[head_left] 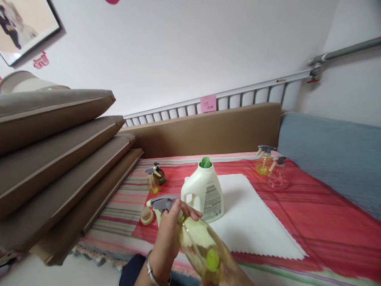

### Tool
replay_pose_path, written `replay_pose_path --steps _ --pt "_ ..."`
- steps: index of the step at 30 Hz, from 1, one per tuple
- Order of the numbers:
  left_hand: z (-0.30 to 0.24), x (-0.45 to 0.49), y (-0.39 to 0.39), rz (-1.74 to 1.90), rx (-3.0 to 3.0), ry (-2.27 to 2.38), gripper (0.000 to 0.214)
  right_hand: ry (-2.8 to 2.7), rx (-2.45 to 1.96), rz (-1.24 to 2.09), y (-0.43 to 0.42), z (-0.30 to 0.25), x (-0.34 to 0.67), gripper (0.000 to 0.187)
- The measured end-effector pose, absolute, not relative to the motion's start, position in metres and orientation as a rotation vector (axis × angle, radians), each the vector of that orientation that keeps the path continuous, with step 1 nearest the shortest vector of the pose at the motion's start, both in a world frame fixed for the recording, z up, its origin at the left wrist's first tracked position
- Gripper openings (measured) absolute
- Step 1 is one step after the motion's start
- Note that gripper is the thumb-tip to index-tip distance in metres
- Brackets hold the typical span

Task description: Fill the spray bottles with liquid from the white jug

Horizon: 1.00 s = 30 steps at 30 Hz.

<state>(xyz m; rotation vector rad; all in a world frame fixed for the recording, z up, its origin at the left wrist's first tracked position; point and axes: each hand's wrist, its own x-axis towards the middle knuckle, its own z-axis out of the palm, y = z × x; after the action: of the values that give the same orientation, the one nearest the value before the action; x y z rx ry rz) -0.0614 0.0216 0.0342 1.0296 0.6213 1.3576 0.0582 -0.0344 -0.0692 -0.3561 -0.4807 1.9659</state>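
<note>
A clear yellowish spray bottle [198, 238] with a grey trigger head is held tilted close to me, its head pointing up and left. My left hand [172, 228], with a silver bangle at the wrist, wraps round its neck just below the trigger. At the lower end my right hand [233, 274] grips the bottle, partly hidden behind it and cut off by the frame edge. Just beyond stands a white detergent jug [208, 190] with a green spout and a handle. A pale round cap [147, 215] lies left of the trigger head.
A white scalloped mat [253, 222] lies on the red striped cloth [315, 222]. Two small spray bottles [152, 182] stand at the left, two more [277, 176] at the back right. Stacked brown cushions [59, 159] rise at the left; a blue cover [330, 151] is at the right.
</note>
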Motion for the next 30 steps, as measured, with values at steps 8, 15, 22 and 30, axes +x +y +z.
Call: replay_pose_path --steps 8,15,22,30 --pt "0.032 -0.06 0.019 1.263 1.062 0.688 0.035 -0.372 -0.34 2.282 -0.036 -0.07 0.063 0.062" --pt "0.036 -0.066 0.017 1.2 1.03 0.718 0.036 -0.365 -0.293 2.273 -0.037 -0.071 0.057 0.068" --pt "0.037 -0.071 0.017 1.329 0.994 0.865 0.037 -0.414 -0.32 2.209 -0.041 -0.071 0.054 0.063" --pt "0.036 -0.072 0.013 1.288 1.002 0.867 0.037 -0.359 -0.28 2.368 -0.033 -0.079 0.055 0.071"
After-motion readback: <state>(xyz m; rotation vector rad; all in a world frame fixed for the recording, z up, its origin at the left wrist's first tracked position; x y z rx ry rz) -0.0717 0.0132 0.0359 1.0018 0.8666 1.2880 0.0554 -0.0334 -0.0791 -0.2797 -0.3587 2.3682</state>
